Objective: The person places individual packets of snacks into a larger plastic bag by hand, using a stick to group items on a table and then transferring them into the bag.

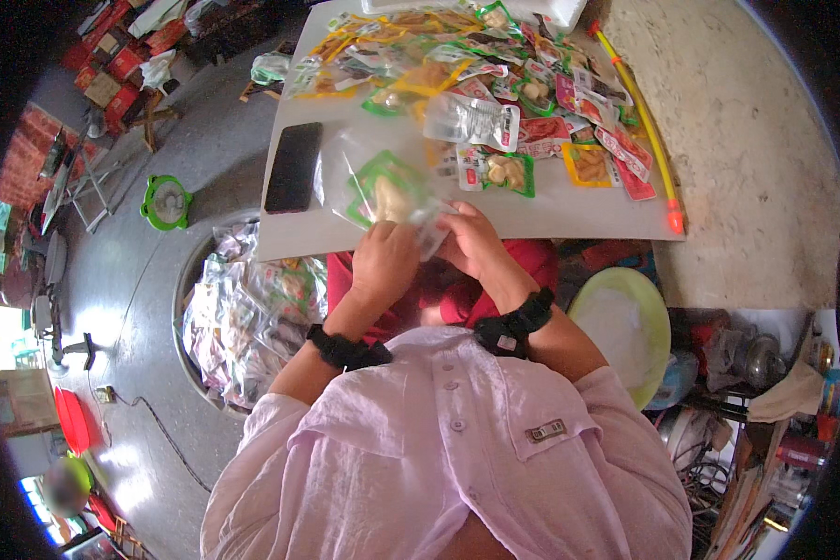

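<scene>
A clear plastic bag [332, 175] is held above the table's near edge. Inside or behind its film shows a green-edged food packet [385, 192] with pale contents, blurred by motion. My left hand [386, 257] grips the bag's lower edge beneath the packet. At the right, my right hand [470, 239] pinches a crumpled corner of the same bag. Just beyond the hands lie a silver-clear pouch [470, 120], a green-edged packet [504, 171] and a yellow-edged packet [591, 165]. A dark phone [294, 168] rests left of the bag.
Many sealed food packets [406, 52] cover the far part of the table [567, 220]. A yellow stick [644, 112] with orange ends runs along its right edge. Left below is a round tub [176, 325] of bagged packets; at right, a yellow-green basin [661, 336]. A green stool [155, 217] stands left.
</scene>
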Demonstrator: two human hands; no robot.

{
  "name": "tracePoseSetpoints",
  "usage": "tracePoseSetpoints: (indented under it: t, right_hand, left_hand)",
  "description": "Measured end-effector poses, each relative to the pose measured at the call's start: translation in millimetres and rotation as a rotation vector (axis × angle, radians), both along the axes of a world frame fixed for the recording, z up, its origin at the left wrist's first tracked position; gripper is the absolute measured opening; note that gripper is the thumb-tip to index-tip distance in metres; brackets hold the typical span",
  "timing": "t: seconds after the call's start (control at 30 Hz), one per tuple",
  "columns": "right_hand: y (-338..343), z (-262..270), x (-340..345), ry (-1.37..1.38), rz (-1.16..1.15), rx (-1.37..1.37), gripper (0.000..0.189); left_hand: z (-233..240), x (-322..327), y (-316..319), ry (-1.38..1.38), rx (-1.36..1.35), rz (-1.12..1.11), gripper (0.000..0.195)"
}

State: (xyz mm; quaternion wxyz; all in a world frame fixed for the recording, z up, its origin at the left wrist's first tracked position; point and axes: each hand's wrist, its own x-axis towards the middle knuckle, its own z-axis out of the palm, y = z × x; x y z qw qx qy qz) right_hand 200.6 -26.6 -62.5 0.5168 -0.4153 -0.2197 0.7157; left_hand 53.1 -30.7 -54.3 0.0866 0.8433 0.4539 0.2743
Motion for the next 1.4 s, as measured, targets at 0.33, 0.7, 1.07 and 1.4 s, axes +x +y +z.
tracePoseSetpoints:
  t: [0.33,0.7,1.07,1.4]
  right_hand:
    - [-3,4,7,-0.258,0.128,-0.023,0.024]
    - [6,-1,5,-0.559,0.155,0.131,0.015]
    - [19,2,16,-1.638,0.037,0.921,0.023]
    - [20,5,27,-1.736,0.283,0.906,0.008]
  left_hand:
    - [4,-10,-11,0.084,-0.081,0.027,0.007]
    - [-7,-18,-12,0.029,-0.029,-0.030,0.013]
    - [-19,-26,-14,0.047,0.152,-0.040,0.013]
    - [-19,-47,-15,-0.052,0.196,-0.066,0.010]
